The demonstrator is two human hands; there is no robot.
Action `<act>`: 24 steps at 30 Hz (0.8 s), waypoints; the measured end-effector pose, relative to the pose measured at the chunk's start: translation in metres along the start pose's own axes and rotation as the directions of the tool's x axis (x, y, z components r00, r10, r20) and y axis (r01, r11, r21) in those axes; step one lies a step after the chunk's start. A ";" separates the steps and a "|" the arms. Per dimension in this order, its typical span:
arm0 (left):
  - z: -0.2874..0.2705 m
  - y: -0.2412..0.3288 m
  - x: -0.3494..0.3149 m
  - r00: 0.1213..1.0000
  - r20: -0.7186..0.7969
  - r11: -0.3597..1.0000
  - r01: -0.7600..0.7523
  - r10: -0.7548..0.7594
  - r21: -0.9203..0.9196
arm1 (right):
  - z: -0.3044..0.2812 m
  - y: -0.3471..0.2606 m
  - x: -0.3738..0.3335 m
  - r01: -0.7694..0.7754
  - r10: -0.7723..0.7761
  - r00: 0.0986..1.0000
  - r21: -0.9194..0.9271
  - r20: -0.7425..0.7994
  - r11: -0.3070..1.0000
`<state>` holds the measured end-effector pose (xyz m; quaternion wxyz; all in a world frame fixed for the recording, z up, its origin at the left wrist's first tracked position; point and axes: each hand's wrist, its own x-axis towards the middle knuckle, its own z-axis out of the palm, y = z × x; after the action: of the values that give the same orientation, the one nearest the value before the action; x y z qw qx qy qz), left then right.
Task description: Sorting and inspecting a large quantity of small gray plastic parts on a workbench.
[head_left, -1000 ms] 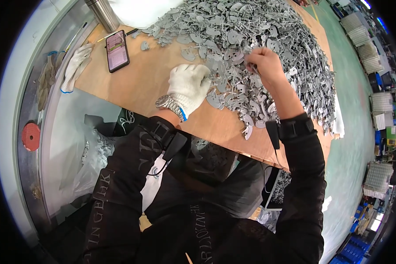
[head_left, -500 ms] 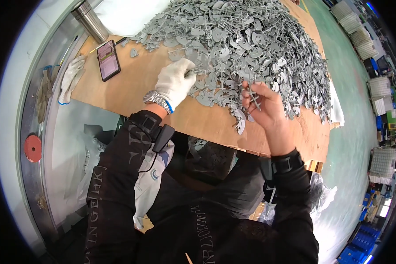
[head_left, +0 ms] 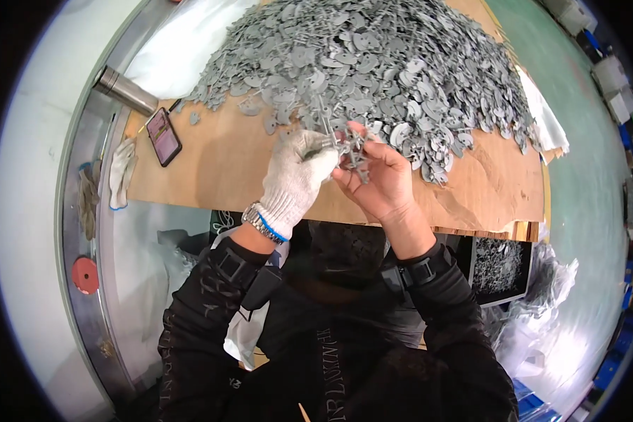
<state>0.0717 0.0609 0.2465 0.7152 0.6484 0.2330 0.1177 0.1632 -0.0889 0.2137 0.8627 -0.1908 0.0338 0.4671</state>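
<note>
My left hand point(head_left: 292, 172), in a white knitted glove with a watch at the wrist, is closed on a thin grey part point(head_left: 327, 121) that sticks up past its fingers. Right beside it, my bare right hand point(head_left: 385, 181) has curled fingers around several small grey cross-shaped parts point(head_left: 357, 156). Both hands meet just above the near edge of a large pile of grey parts point(head_left: 373, 67), many of them flat and curved. Whether the parts are metal or plastic I cannot tell. The glove hides the left fingertips.
On the wooden tabletop point(head_left: 204, 165) at the left lie a phone point(head_left: 164, 138) and a steel flask point(head_left: 128, 92). A spare white glove point(head_left: 122, 170) is by the table's left edge. A black crate of grey parts point(head_left: 498, 266) stands below right, near clear plastic bags point(head_left: 545, 302).
My right hand has come leftward from the pile to meet the left hand, and now holds a cluster of parts. The whole view has shifted, showing the crate below right.
</note>
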 end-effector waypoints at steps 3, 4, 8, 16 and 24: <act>0.011 0.003 0.000 1.000 0.029 0.988 -0.007 0.003 0.156 | -0.004 0.000 -0.003 0.028 -0.031 0.998 0.055 0.048 0.998; 0.017 0.007 -0.003 0.991 0.071 0.904 -0.136 0.117 0.406 | -0.007 0.001 -0.002 0.065 -0.066 0.998 0.043 0.020 0.997; 0.037 0.025 -0.006 0.904 0.298 0.459 -0.415 0.307 0.785 | -0.021 -0.004 -0.003 0.148 -0.147 0.988 0.017 -0.044 0.989; 0.047 0.047 -0.002 0.936 0.274 0.779 -0.338 0.221 0.528 | -0.028 -0.029 -0.011 0.086 -0.083 0.996 0.227 -0.024 0.970; 0.012 0.033 0.040 0.966 0.095 0.849 -0.258 0.241 0.462 | -0.029 -0.042 -0.020 0.024 -0.031 0.999 0.259 0.025 0.966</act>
<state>0.1162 0.0737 0.2719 0.5188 0.8290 0.1564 0.1386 0.1899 -0.1362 0.2037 0.8870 -0.0704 0.0792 0.4495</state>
